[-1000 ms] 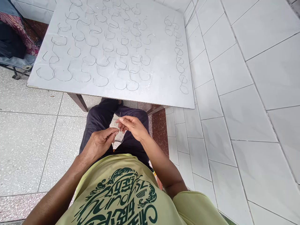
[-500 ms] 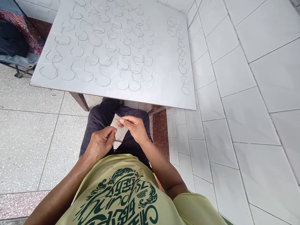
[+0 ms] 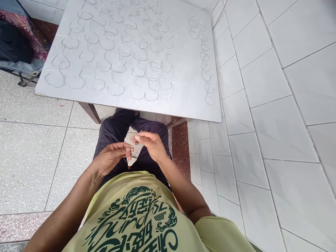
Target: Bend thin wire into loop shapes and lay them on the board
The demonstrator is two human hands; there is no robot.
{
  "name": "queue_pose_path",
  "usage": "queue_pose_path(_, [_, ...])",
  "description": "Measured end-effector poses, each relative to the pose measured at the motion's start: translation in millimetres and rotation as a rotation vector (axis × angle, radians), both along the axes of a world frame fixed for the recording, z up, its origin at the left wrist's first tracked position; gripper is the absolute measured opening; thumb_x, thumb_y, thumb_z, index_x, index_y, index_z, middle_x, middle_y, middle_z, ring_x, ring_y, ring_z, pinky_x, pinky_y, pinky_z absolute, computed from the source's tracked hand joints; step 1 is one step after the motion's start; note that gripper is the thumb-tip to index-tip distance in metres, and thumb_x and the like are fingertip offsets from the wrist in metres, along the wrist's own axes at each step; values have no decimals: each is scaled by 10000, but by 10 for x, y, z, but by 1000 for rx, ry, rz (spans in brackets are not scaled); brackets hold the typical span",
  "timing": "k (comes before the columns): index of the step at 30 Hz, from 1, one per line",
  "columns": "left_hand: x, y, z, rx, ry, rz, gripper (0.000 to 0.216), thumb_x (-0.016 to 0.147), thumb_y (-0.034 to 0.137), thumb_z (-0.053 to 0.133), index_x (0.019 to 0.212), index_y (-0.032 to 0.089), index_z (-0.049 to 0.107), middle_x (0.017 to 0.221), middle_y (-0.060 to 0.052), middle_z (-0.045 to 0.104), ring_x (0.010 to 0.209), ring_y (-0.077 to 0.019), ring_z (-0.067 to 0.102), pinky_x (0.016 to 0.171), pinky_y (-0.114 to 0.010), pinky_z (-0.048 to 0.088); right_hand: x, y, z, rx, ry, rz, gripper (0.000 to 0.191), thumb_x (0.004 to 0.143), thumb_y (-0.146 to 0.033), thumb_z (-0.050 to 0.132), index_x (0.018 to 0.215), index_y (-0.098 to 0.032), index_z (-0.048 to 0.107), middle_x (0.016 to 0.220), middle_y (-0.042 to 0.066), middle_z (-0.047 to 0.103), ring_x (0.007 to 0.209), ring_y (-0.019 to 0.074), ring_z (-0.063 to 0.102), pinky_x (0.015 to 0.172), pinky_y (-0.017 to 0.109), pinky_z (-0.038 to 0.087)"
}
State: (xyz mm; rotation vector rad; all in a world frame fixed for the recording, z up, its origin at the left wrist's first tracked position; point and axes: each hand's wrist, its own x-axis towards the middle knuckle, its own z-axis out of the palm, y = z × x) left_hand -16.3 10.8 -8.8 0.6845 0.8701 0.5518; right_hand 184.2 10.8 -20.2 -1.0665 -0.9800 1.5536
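Observation:
Above my lap, my left hand [image 3: 113,155] and my right hand [image 3: 151,143] are close together with a thin wire [image 3: 133,141] between them. My right hand pinches the wire near its upper end, which sticks up past the thumb and forefinger. The left thumb and fingers are closed on its lower part, and a curved piece hangs below them. Beyond my hands, many thin bent wires [image 3: 116,91], mostly S-shaped, lie in rows on the white table [image 3: 187,101]. Figure-eight wires [image 3: 209,94] line the table's right side.
White wall tiles [image 3: 273,140] rise close along my right. At the upper left stands a folding chair [image 3: 26,66] with dark cloth on it. A wooden table leg [image 3: 89,112] stands ahead of my left knee.
My left hand has turned and its fingers have straightened somewhat along the wire. More of the wire shows between the hands and below the left one. The right hand has barely shifted.

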Motion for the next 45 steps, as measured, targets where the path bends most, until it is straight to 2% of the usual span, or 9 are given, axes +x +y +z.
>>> queue_pose_path(5, [20,-48,-48,-120,-121,109,191,795,277,850,901,124,806,738,-44,669,704,-117,574,749,-234,468,-10,-30,-51,-42,61,-45,237,842,-444,816,884,-211,834,903,52,765,855,173,671,850,330,531])
queue_pose_path(11, [90,-108,-17,11,-141,285,166,825,297,828,867,143,779,735,-34,648,714,-136,557,774,-268,456,-112,-61,-107,-102,245,-145,197,814,-403,848,849,-210,828,908,50,764,864,174,682,863,332,533])
queue_pose_path(14, [133,-133,-3,166,-13,343,179,865,330,791,816,161,757,753,-39,678,763,-157,580,821,-286,447,-142,-75,-126,-72,198,-176,179,845,-391,823,869,-214,829,923,53,770,871,179,692,868,334,536])
queue_pose_path(18, [122,-144,-2,361,273,298,186,930,363,715,882,185,735,743,-21,713,755,-164,605,812,-293,436,-132,-104,-124,13,21,-189,194,897,-411,767,914,-228,830,943,51,777,917,199,712,910,350,544])
queue_pose_path(25, [106,-131,17,424,614,208,209,944,378,640,867,195,708,688,11,716,616,-143,574,621,-278,396,-113,-145,-87,126,-180,-111,231,963,-430,685,958,-249,827,996,48,774,990,208,715,975,359,537])
queue_pose_path(28, [142,-162,60,463,709,229,190,936,361,633,865,202,710,659,25,712,574,-139,571,605,-280,406,-109,-114,-123,61,-144,-111,261,944,-469,698,943,-232,809,985,53,773,953,205,717,932,353,552])
queue_pose_path(33, [208,-247,96,606,838,342,172,961,339,606,914,214,714,678,25,734,655,-159,663,700,-286,475,-68,-63,-145,-56,-31,-92,386,923,-581,687,1034,-219,758,952,63,754,914,193,696,793,315,565])
queue_pose_path(39, [251,-281,9,589,772,424,186,983,379,609,958,210,684,730,-2,755,693,-172,698,769,-307,513,-96,-186,-67,-82,-106,53,382,921,-564,692,903,-184,730,782,30,719,692,142,658,666,274,533])
queue_pose_path(45, [200,-208,-41,376,368,391,232,939,410,690,937,178,693,829,-53,764,751,-166,661,763,-297,505,-81,-195,-14,-70,-222,50,315,940,-470,641,824,-181,688,692,6,675,616,124,622,634,260,516])
